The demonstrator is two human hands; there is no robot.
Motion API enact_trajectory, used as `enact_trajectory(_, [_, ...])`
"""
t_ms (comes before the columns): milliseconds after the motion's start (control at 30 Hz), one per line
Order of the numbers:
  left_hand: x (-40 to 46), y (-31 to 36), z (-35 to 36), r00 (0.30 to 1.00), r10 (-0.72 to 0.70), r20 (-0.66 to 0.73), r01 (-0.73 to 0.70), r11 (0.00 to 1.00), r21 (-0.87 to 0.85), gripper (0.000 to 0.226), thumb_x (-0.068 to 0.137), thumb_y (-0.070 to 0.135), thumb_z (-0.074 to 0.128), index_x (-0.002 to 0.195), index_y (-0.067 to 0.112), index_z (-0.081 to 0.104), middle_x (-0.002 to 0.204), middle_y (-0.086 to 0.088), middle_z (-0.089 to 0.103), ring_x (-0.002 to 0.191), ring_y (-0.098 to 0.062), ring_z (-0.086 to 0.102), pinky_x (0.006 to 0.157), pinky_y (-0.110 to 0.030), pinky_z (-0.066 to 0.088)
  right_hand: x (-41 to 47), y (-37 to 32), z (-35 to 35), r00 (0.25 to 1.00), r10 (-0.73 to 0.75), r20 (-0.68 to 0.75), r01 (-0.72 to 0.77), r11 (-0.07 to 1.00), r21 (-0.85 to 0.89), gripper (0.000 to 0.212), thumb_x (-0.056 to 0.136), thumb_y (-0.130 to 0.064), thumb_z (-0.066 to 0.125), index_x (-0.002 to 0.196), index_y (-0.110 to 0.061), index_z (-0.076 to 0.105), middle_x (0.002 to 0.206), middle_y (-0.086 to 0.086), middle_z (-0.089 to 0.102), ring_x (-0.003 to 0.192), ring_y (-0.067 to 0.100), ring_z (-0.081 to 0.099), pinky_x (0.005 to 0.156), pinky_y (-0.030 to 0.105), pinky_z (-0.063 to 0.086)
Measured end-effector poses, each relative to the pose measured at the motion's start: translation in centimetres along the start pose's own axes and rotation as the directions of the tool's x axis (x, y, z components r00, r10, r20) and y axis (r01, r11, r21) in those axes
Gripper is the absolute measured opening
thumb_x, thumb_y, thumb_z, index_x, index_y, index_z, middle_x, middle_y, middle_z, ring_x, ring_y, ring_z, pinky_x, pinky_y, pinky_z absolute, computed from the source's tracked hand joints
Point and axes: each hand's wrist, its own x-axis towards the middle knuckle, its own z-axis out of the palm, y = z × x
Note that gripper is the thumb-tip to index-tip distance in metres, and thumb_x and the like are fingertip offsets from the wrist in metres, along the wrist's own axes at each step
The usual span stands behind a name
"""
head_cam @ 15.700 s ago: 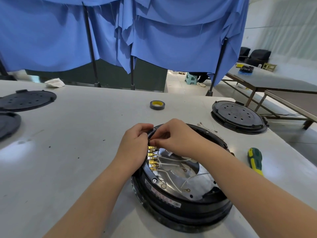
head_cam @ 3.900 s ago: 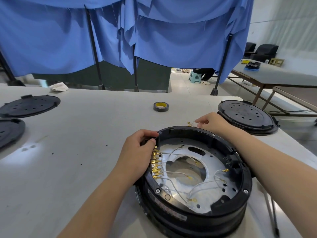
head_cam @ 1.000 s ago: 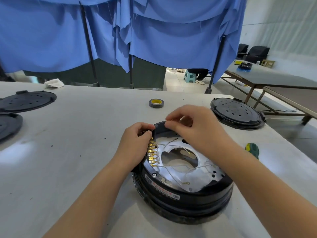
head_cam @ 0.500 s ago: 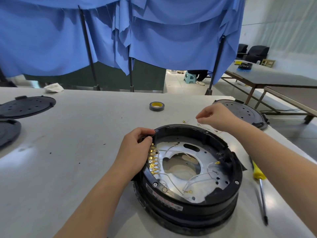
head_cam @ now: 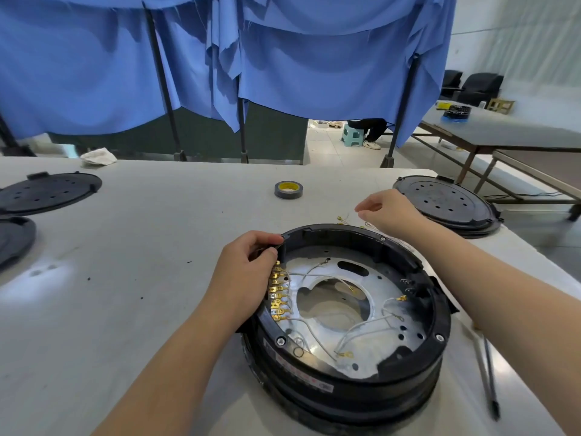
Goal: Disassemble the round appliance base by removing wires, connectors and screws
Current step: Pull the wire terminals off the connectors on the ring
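The round appliance base [head_cam: 345, 313], black with a silver metal plate inside, sits on the white table [head_cam: 125, 309] at near centre, open side up. A central opening in the plate shows the interior below.

The left hand [head_cam: 243, 278] grips the base at its left rim, fingers curled over the edge and thumb toward the inside, just beside a row of brass spade connectors [head_cam: 278, 292] mounted along the inner left wall. Thin white wires [head_cam: 355, 328] run from these connectors across the plate, several ending in small ring terminals.

The right hand [head_cam: 388, 212] is raised over the table just beyond the far rim of the base, fingers drawn together and curled. Whether it pinches a wire cannot be told. Beneath and beside it, a few loose wires [head_cam: 349, 220] with brass ends lie on the table.

A screwdriver shaft [head_cam: 487, 372] lies on the table at near right of the base; its handle is hidden behind the right forearm.

Further items: a roll of dark tape [head_cam: 288, 190] with a yellow core, far of the base; a black round cover [head_cam: 446, 204] with holes at far right; two more black covers [head_cam: 47, 191] at far left; a crumpled white cloth [head_cam: 99, 156] at the far left edge. Blue fabric [head_cam: 283, 64] hangs on stands behind the table.
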Motion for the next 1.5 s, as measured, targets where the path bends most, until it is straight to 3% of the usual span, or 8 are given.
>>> enact_trajectory(200, [0.0,0.1,0.0,1.000,0.002,-0.011,-0.002,1.000,0.016,0.028,0.093,0.004,0.055,0.088,0.029,0.069,0.092,0.012,0.071,0.075,0.007,0.064,0.059,-0.001,0.042,-1.7,-3.5,-1.4,0.995,-0.102,-0.003,0.102,0.993,0.061,0.018,0.092,-0.022,0.060,0.102,-0.015,0.073,0.097,-0.003,0.069,0.090,0.011,0.062,0.080,0.025,0.045])
enact_trajectory(367, [-0.1,0.3,0.0,1.000,-0.021,-0.011,0.021,1.000,0.010,0.026,0.093,0.004,0.055,0.092,0.025,0.069,0.093,0.008,0.071,0.082,-0.002,0.065,0.063,-0.006,0.046,-4.7,-7.8,-1.6,0.966,-0.258,0.027,0.255,0.964,0.081,0.011,0.090,-0.025,0.063,0.092,-0.022,0.073,0.082,-0.016,0.065,0.073,-0.005,0.057,0.065,0.008,0.040])
enact_trajectory(500, [-0.2,0.5,0.0,0.999,-0.043,-0.013,0.043,0.999,-0.004,0.023,0.092,0.003,0.055,0.095,0.020,0.070,0.093,0.003,0.073,0.085,-0.010,0.067,0.072,-0.020,0.049,-7.4,-11.1,-0.2,0.911,-0.363,0.195,0.346,0.931,0.116,0.008,0.085,-0.026,0.068,0.080,-0.026,0.074,0.075,-0.015,0.068,0.067,-0.008,0.059,0.062,0.007,0.046])
enact_trajectory(600, [-0.1,0.5,0.0,0.999,-0.042,-0.012,0.042,0.999,-0.006,0.023,0.091,0.001,0.055,0.097,0.017,0.070,0.095,0.000,0.072,0.090,-0.013,0.067,0.077,-0.023,0.050,-8.5,-12.0,1.2,0.882,-0.282,0.377,0.300,0.954,0.012,0.009,0.084,-0.029,0.067,0.076,-0.029,0.071,0.073,-0.012,0.067,0.067,0.002,0.058,0.059,0.018,0.046])
enact_trajectory(700, [-0.1,0.3,0.0,0.999,-0.047,-0.003,0.047,0.999,-0.018,0.023,0.092,0.002,0.054,0.098,0.019,0.069,0.097,0.000,0.072,0.092,-0.015,0.067,0.080,-0.026,0.050,-8.9,-11.9,1.9,0.858,-0.206,0.470,0.261,0.964,-0.054,0.014,0.086,-0.026,0.065,0.073,-0.032,0.067,0.075,-0.011,0.067,0.065,0.003,0.057,0.055,0.016,0.043])
enact_trajectory(833, [0.0,0.2,0.0,0.999,-0.042,0.005,0.042,0.999,-0.015,0.023,0.092,0.003,0.054,0.100,0.019,0.069,0.097,0.002,0.072,0.092,-0.012,0.068,0.079,-0.024,0.050,-9.1,-11.8,2.6,0.883,-0.227,0.410,0.200,0.974,0.108,0.016,0.083,-0.020,0.067,0.074,-0.032,0.071,0.066,-0.015,0.065,0.058,-0.003,0.055,0.051,0.005,0.042])
enact_trajectory(933, [0.0,0.2,0.1,0.999,-0.031,0.013,0.031,1.000,0.003,0.023,0.093,0.004,0.054,0.101,0.020,0.069,0.097,0.003,0.072,0.093,-0.012,0.067,0.079,-0.024,0.050,-9.3,-11.3,3.1,0.885,-0.240,0.400,0.180,0.967,0.182,0.008,0.080,-0.019,0.071,0.078,-0.027,0.073,0.061,-0.014,0.066,0.055,-0.004,0.057,0.055,0.011,0.048])
enact_trajectory(1500, [0.0,0.2,0.0,1.000,-0.005,0.009,0.004,1.000,0.023,0.027,0.092,0.005,0.054,0.092,0.029,0.067,0.098,0.002,0.071,0.095,-0.014,0.067,0.084,-0.032,0.054,-9.1,-10.8,4.3,0.902,-0.294,0.315,0.235,0.949,0.212,0.004,0.079,-0.018,0.075,0.075,-0.018,0.074,0.053,-0.013,0.061,0.049,-0.006,0.055,0.052,0.012,0.047])
